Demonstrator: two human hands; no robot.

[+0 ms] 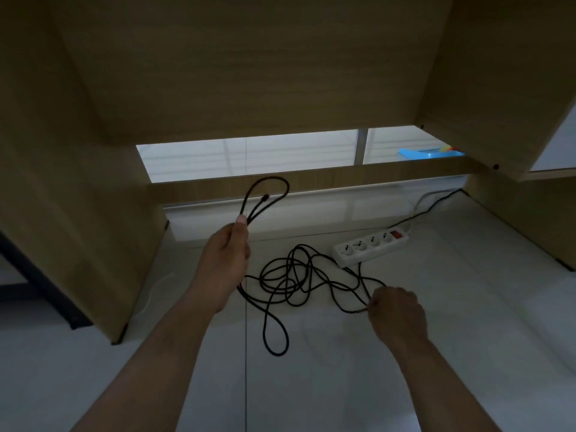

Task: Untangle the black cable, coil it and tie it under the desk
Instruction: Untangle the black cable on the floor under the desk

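Note:
A long black cable [293, 275] lies in a loose tangle on the white tiled floor under the desk. My left hand [226, 260] is raised above the floor and grips one end of it, with a small loop and the cable tip sticking up past my thumb. My right hand [397, 313] is low at the floor on the right side of the tangle, fingers pinched on a strand. One long loop trails toward me at the front.
A white power strip [371, 246] with a red switch lies just behind the tangle, its lead running to the back right. Wooden desk side panels [78, 213] stand left and right, a low crossbar [343, 176] spans the back. A blue object [427, 153] lies beyond.

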